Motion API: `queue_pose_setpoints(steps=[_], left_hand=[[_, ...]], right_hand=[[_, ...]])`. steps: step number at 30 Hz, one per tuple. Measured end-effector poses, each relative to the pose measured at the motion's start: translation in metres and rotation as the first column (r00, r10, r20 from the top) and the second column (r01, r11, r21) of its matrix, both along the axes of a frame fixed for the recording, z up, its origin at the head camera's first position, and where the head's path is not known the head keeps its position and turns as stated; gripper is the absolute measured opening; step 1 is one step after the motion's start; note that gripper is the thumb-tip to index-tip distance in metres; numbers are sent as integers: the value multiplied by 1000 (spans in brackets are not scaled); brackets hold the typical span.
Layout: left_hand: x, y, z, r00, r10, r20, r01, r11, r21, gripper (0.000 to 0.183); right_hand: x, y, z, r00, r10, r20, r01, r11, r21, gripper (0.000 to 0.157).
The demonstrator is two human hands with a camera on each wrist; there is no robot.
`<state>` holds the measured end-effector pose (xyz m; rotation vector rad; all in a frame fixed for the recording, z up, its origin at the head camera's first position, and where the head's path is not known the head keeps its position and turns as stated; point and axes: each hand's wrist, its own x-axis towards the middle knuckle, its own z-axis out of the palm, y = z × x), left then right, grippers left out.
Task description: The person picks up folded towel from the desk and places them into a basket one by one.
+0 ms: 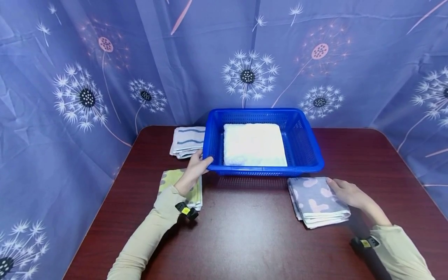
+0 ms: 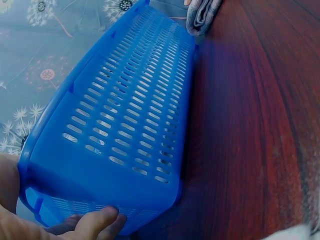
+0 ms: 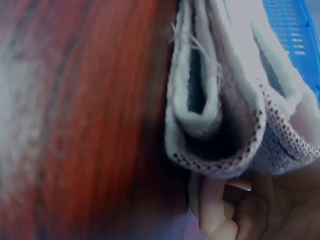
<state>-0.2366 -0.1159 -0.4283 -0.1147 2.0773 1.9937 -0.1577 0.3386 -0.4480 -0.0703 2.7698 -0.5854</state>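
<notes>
A blue plastic basket (image 1: pixel 266 169) with slotted walls stands toward the back of the table, a folded white towel (image 1: pixel 254 144) lying inside. My left hand (image 1: pixel 196 168) grips its front left corner, thumb over the rim and fingers against the outer wall (image 2: pixel 95 222). To the right and in front of the basket is a folded grey towel (image 1: pixel 316 198) with pale pink shapes. My right hand (image 1: pixel 350 192) holds this towel by its right edge. In the right wrist view its fingers (image 3: pixel 217 215) curl under the layered folds.
A folded white towel with grey stripes (image 1: pixel 188 140) lies left of the basket. Nearer, a folded yellow-green towel (image 1: pixel 171 181) is partly covered by my left forearm. The dark red wooden table (image 1: pixel 241 225) meets a blue dandelion-print curtain (image 1: pixel 196 70) at the back and sides.
</notes>
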Motion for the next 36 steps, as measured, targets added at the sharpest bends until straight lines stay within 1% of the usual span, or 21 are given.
queue_pose_setpoints(steps=[7, 15, 22, 30, 36], left_hand=[[0, -1, 0, 1000, -1, 6, 2, 1000, -26, 49], [0, 0, 1, 1000, -1, 7, 1, 1000, -28, 51], [1, -1, 1, 1000, -6, 9, 6, 999, -38, 52], [1, -1, 0, 1000, 2, 4, -2, 999, -39, 52], [0, -1, 0, 1000, 2, 7, -2, 999, -39, 52]], right_hand=[[2, -5, 1, 1000, 13, -3, -13, 1000, -28, 68], [2, -9, 4, 999, 8, 38, -7, 1000, -30, 73], [4, -16, 6, 999, 24, 26, -22, 998, -53, 67], [2, -21, 3, 1000, 22, 13, -22, 998, -57, 64], [1, -24, 2, 999, 26, 23, -25, 998, -53, 64]])
